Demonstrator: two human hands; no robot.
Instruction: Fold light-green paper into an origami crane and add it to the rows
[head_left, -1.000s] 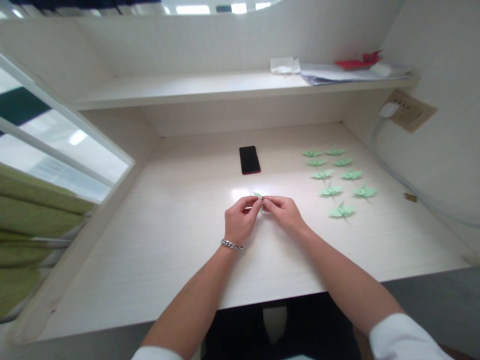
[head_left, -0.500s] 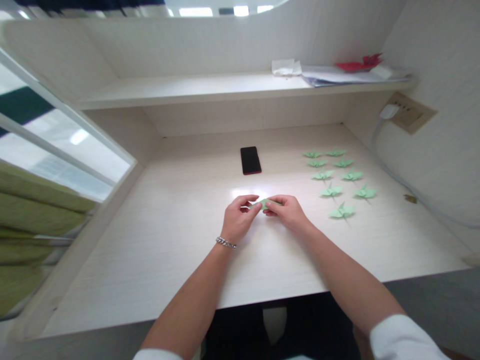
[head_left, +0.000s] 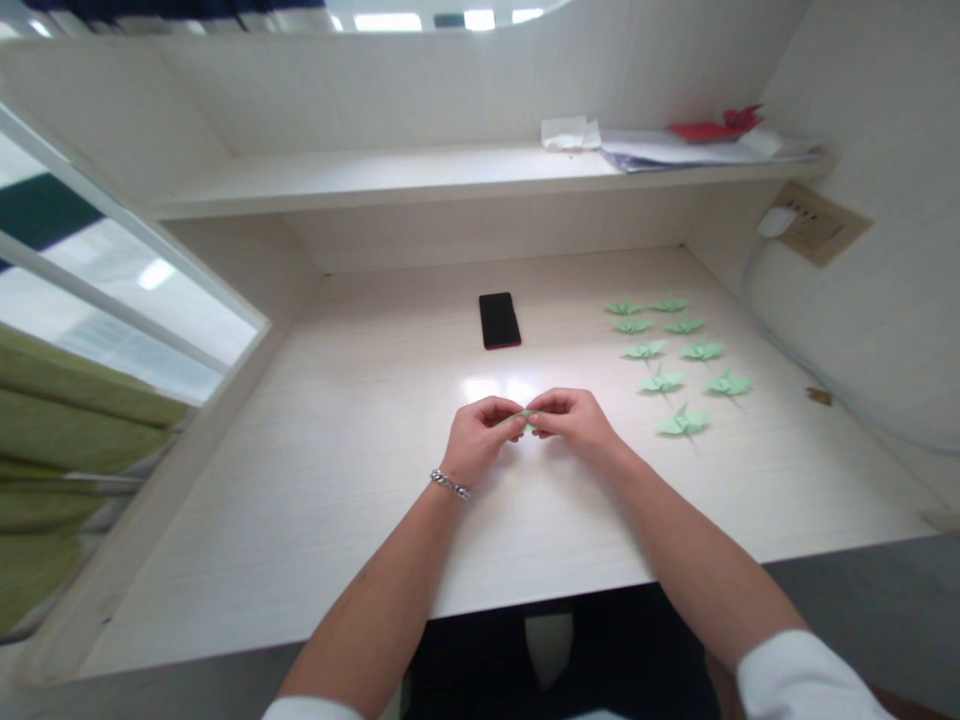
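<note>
Between my two hands is a small folded piece of green paper point(head_left: 529, 428), mostly covered by the fingers. My left hand point(head_left: 484, 432), with a chain bracelet point(head_left: 450, 484) at the wrist, pinches it from the left. My right hand point(head_left: 568, 415) pinches it from the right, the fingertips of both hands almost meeting. To the right of my hands stand several green paper cranes in two columns, the nearest crane point(head_left: 683, 422) closest to my right forearm.
A black phone point(head_left: 499, 320) lies on the white desk point(head_left: 345, 420) beyond my hands. Papers point(head_left: 675, 150) and a red folded paper piece point(head_left: 709, 131) rest on the shelf. A charger cable point(head_left: 795, 360) runs from the wall socket point(head_left: 821, 225) along the right side.
My fingertips have drawn closer together around the green paper, which now shows less and is tilted differently. The cranes and phone have stayed in place.
</note>
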